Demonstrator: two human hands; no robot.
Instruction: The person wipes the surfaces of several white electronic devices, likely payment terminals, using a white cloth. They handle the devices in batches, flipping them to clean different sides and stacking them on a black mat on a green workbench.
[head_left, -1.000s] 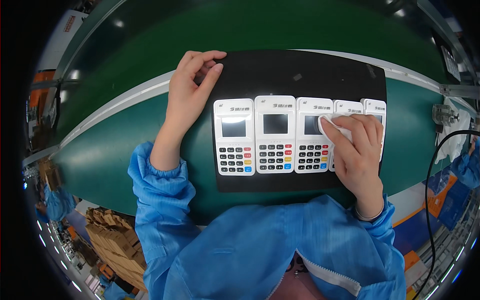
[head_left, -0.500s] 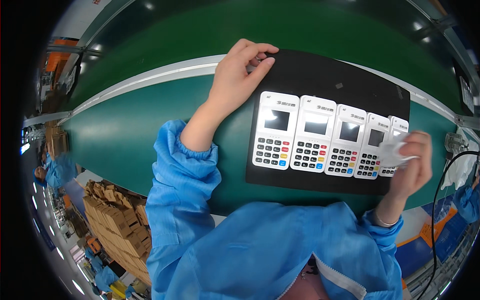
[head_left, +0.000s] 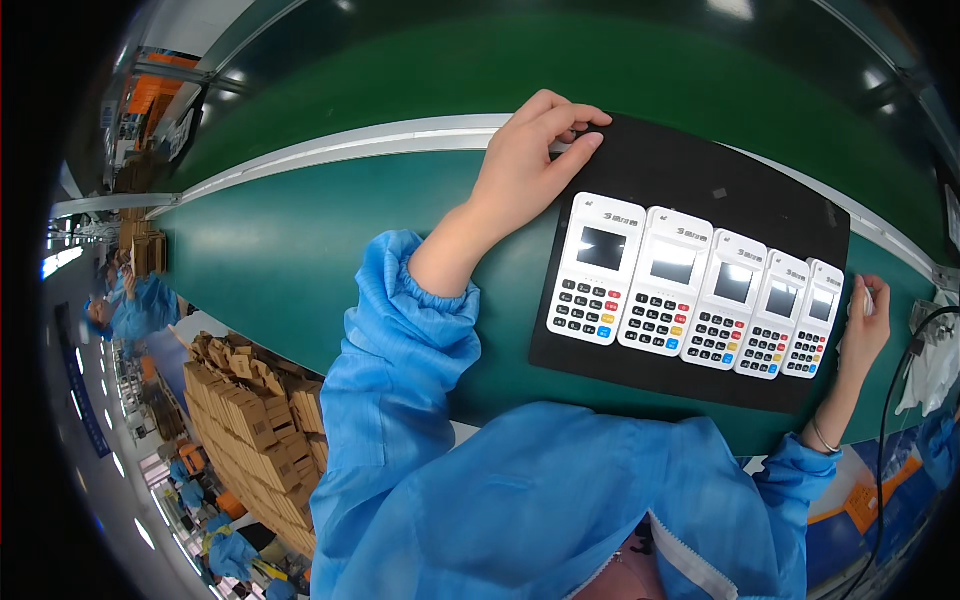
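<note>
A row of several white card payment terminals lies face up on a black mat, each with a small screen and a keypad of black, red, yellow and blue keys. At the mat's far left corner, my left hand has its fingers curled, with thumb and forefinger closed on the edge. My right hand is closed beside the mat's right edge, just past the rightmost terminal. A bit of white cloth shows between its fingers; the remainder is hidden in the hand.
The mat rests on a green worktable, with a pale rail along its far side. Stacked brown cartons stand at the lower left. A black cable hangs at the right, near a white plastic bag. A co-worker is far left.
My right hand with the white cloth has moved off the rightmost terminals to the right of the mat. My left hand stays at the corner. The whole view has shifted slightly.
</note>
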